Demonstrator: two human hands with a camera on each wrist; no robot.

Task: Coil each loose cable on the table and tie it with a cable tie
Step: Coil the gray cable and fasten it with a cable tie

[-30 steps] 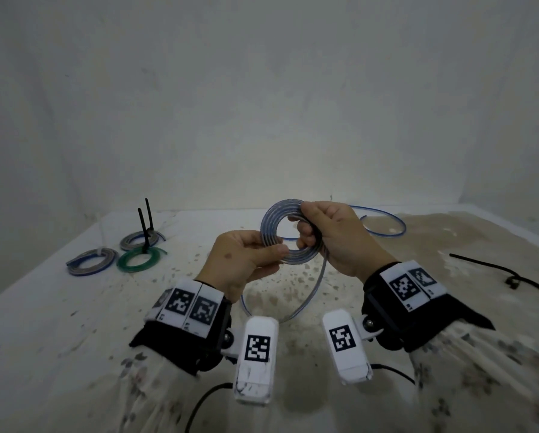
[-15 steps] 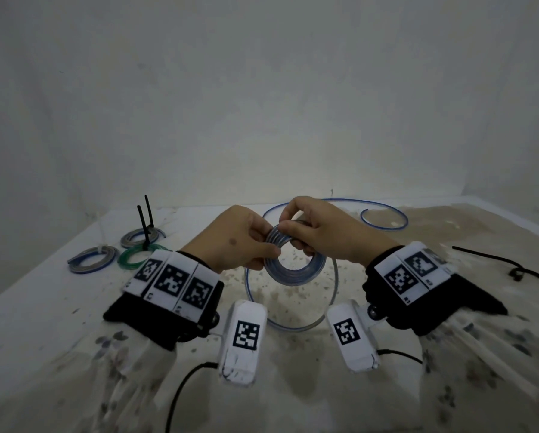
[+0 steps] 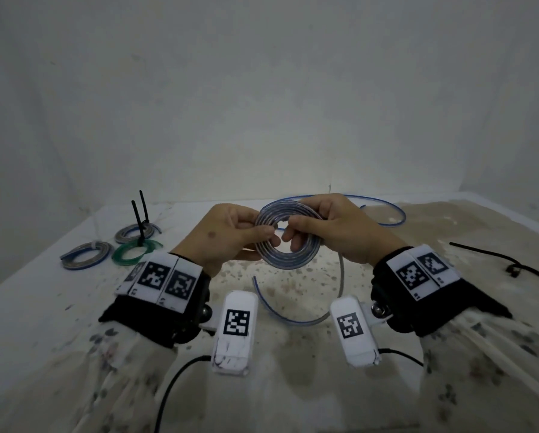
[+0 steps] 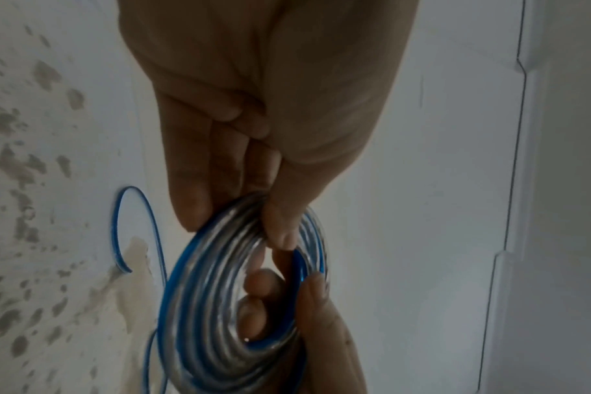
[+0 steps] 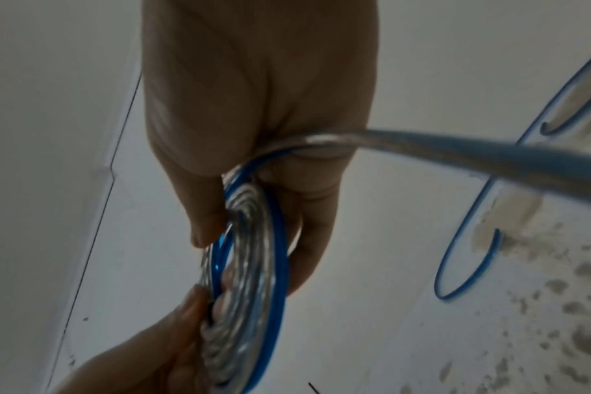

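Broadly, a white table (image 3: 43, 307), speckled and stained brown toward its right side, fills the lower part of the head view, with pale walls behind it. Both forearms reach in from below in floral sleeves (image 3: 111, 370), each with a black wrist strap bearing square printed markers and a white camera block.

Above the middle of the table, off its surface, both hands hold up a flat coil (image 3: 288, 237) of clear cable with a blue stripe. The left hand (image 3: 227, 235) pinches the coil's left side, thumb on the near face and fingers (image 4: 193, 192) behind; the left wrist view shows the thumb tip pressed on the windings. The right hand (image 3: 333, 229) grips the right side, fingers curled round the windings, with the cable passing between its thumb and fingers in the right wrist view. From the coil the loose cable tail (image 3: 293, 310) hangs in a wide curve to the table below the hands, and more of it loops on the table behind the right hand.

At far left lie three finished coils: a grey and blue coil (image 3: 85, 260), a green coil (image 3: 135, 252) and a grey coil (image 3: 135, 234) behind it. Two black cable ties (image 3: 140, 218) stand up from them. A black cord (image 3: 512, 268) lies at the right edge
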